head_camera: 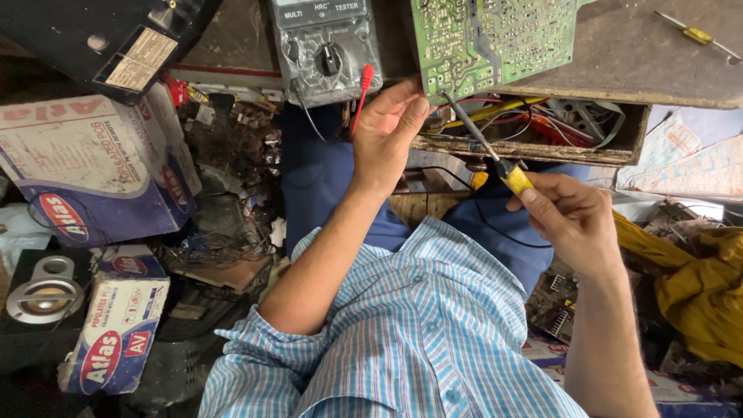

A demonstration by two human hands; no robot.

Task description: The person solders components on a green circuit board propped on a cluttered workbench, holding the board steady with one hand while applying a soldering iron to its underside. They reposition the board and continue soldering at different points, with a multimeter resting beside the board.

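Your left hand (pixel 387 131) pinches the near corner of the green board (pixel 487 42), thumb and fingers pressed on its edge, so the solder side stays face up and steady where it overhangs the bench (pixel 642 62). The board lies at twelve o'clock from your chest, its lower edge jutting over the open drawer (pixel 542 124) stuffed with red and yellow wires. Your right hand (pixel 569 217), at three o'clock from the left one, is closed around the yellow handle of the iron (pixel 484 143) like a pen, which lets you angle the dark shaft up toward eleven o'clock; its tip sits at the board's lower edge, just beside your left thumb, though whether it touches a joint you cannot tell from here. The grey meter (pixel 325 50) stands at ten o'clock from the left hand, dial facing you, with a red probe (pixel 362 89) hanging down just beside your wrist, within easy reach. A small screwdriver (pixel 696 35) lies apart at the bench's far right. Cardboard boxes (pixel 93 170) crowd the floor at nine o'clock.
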